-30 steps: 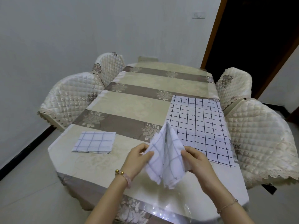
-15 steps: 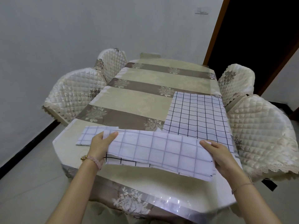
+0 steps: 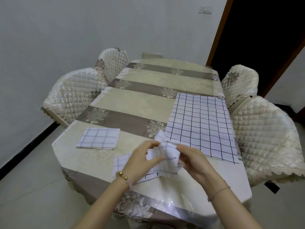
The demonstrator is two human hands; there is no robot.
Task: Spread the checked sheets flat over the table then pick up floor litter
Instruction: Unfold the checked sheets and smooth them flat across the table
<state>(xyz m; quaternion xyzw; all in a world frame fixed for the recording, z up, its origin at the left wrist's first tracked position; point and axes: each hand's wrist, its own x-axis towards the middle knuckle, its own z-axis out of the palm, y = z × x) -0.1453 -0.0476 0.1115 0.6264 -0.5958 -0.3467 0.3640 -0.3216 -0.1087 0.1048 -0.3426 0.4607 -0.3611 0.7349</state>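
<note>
The checked sheet [image 3: 166, 157] being worked sits at the lower centre of the frame, bunched between both hands just above the near end of the table [image 3: 140, 103], with its lower part trailing onto the tabletop under the left wrist. The left hand [image 3: 140, 162] pinches its upper edge with curled fingers, and the right hand [image 3: 193, 164] grips the other side of the bunch. The cloth looks thin, light and limp, so it should open with little effort but will sag and crease. Taking 2 adjacent corners and drawing them apart would probably lay it flattest. Motion blur and the folds hide where those corners are, and the fingertips are hard to make out. At centre right, 1 spread sheet [image 3: 201, 124] lies flat on the table, and at centre left lies 1 folded sheet [image 3: 99, 138]. No litter shows on the visible floor [image 3: 24, 187], though the table hides much of it.
</note>
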